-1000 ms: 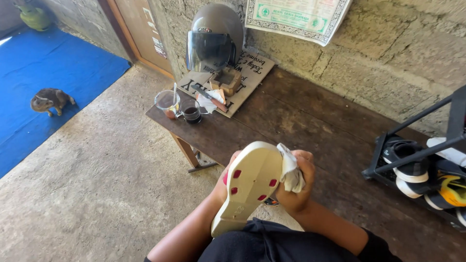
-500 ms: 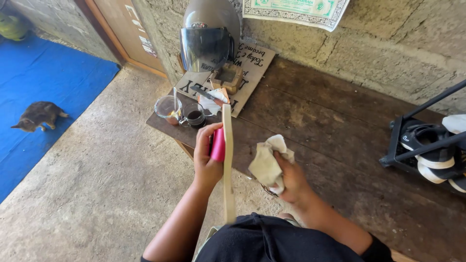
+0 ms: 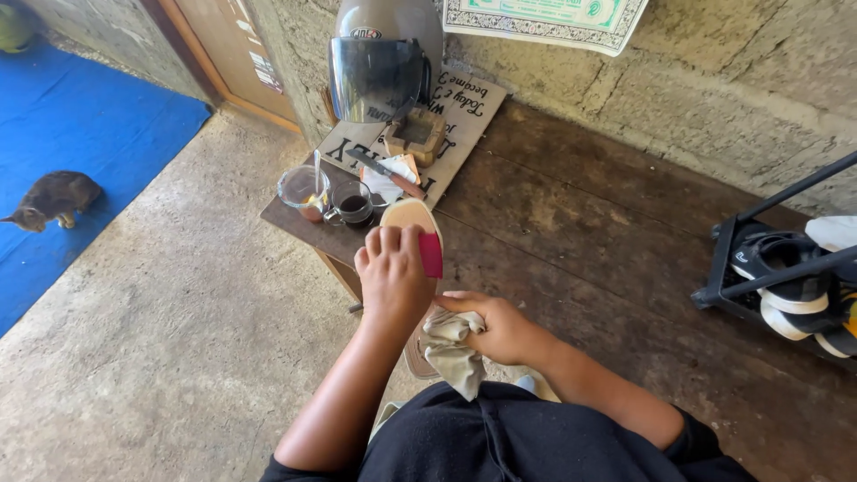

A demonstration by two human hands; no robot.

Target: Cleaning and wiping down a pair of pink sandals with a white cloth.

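Head view: I look down at both hands over the edge of a dark wooden table (image 3: 625,268).
Left hand (image 3: 393,272): I see it closed around a sandal (image 3: 418,234) with a tan sole and a pink strap; the fingers wrap over the top, so the sandal stands upright, toe end up.
Right hand (image 3: 500,328): it grips a crumpled beige cloth (image 3: 451,350), bunched in the palm, just beside the lower part of the sandal. Whether cloth and sandal touch, I cannot tell.
Sandal position: between my two hands, in front of the body, above the table edge, not resting on the table as far as I see.
Table things: a glass cup (image 3: 302,190) with a spoon and a small glass mug (image 3: 353,203) with dark drink stand at the corner, near the sandal tip.
Behind them: a lettered board (image 3: 464,107) leans flat, with a helmet (image 3: 382,58) on it.
Right side: a black shoe rack (image 3: 741,268) with shoes.
Floor: a cat (image 3: 54,198) sits on a blue mat (image 3: 80,125), well apart.
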